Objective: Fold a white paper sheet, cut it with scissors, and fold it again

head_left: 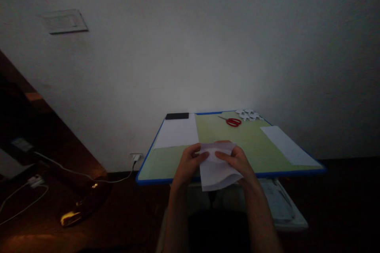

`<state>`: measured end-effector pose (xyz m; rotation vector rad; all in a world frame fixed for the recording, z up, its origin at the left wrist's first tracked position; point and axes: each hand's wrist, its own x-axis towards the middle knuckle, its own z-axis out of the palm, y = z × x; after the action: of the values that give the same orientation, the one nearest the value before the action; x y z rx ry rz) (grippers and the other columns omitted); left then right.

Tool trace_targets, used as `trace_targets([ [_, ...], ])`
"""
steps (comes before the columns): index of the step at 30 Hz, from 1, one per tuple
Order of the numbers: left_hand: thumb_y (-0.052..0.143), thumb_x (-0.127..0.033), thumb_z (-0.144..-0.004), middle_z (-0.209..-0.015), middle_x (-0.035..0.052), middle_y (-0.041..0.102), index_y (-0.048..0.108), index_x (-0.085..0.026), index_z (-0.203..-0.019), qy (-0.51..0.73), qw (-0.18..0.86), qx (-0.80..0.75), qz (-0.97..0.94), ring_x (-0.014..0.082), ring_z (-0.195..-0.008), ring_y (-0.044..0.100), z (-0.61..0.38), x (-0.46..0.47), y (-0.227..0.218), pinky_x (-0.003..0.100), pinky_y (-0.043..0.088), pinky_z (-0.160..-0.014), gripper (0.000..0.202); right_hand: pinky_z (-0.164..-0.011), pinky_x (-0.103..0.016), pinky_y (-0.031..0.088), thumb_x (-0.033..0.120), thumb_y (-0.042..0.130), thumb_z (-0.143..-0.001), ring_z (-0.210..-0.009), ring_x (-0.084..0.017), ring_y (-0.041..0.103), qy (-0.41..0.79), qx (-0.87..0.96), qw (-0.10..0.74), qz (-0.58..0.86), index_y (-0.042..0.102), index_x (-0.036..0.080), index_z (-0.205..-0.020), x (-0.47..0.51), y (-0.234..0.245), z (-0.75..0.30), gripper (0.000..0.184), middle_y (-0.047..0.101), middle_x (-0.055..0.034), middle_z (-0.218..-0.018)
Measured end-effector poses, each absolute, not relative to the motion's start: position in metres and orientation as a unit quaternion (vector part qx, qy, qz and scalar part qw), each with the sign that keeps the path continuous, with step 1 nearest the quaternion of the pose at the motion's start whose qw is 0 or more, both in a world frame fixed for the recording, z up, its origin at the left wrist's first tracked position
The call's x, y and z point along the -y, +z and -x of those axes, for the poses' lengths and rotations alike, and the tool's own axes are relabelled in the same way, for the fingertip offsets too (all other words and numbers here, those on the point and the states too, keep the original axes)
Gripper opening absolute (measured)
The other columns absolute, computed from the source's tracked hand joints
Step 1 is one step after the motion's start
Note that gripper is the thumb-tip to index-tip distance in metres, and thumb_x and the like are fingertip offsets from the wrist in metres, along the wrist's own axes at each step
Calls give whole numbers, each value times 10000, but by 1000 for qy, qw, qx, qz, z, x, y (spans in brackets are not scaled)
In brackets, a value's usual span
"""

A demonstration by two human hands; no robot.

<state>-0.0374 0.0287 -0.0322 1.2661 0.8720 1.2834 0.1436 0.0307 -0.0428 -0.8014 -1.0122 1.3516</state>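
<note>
Both my hands hold one white sheet of paper [216, 172] above the near edge of a small green table with a blue rim [231, 175]. My left hand [187, 163] pinches the sheet's upper left part, thumb on top. My right hand [237, 161] grips its upper right part, fingers curled over the folded top. The lower end of the sheet hangs past the table edge.
On the table lie a white sheet [177, 132] at the back left, a black flat object [177, 116] behind it, red scissors [232, 121], several small white paper pieces [248, 115] at the back, and a white strip [287, 144] on the right. Cables [68, 170] run to a wall socket [136, 157] on the left.
</note>
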Motion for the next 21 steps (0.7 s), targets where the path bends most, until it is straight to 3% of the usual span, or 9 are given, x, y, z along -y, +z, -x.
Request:
trace_targets([
  [6, 925, -406, -704, -897, 96, 813, 851, -154, -948, 535, 538, -364, -541, 225, -737, 720, 37, -28, -32, 304, 539, -685, 359, -646, -315, 512, 386, 981, -596, -705, -230, 700, 570, 453, 590, 348, 810, 227, -909, -31, -39, -142, 391, 799, -22, -805],
  [13, 884, -341, -733, -954, 93, 819, 861, -169, -962, 549, 530, -369, -531, 206, -749, 693, 36, -27, -28, 284, 508, -687, 287, -694, -345, 523, 421, 900, -688, -745, -253, 708, 545, 476, 594, 353, 846, 236, -890, -34, -41, -143, 279, 803, -38, -801],
  [21, 841, -344, -757, -869, 49, 781, 838, -183, -1022, 562, 533, -370, -513, 182, -727, 660, 39, -29, -29, 242, 452, -639, 310, -985, -362, 511, 231, 823, -677, -1133, -286, 697, 495, 506, 614, 349, 868, 265, -838, -37, -44, -148, 170, 819, -43, -1082],
])
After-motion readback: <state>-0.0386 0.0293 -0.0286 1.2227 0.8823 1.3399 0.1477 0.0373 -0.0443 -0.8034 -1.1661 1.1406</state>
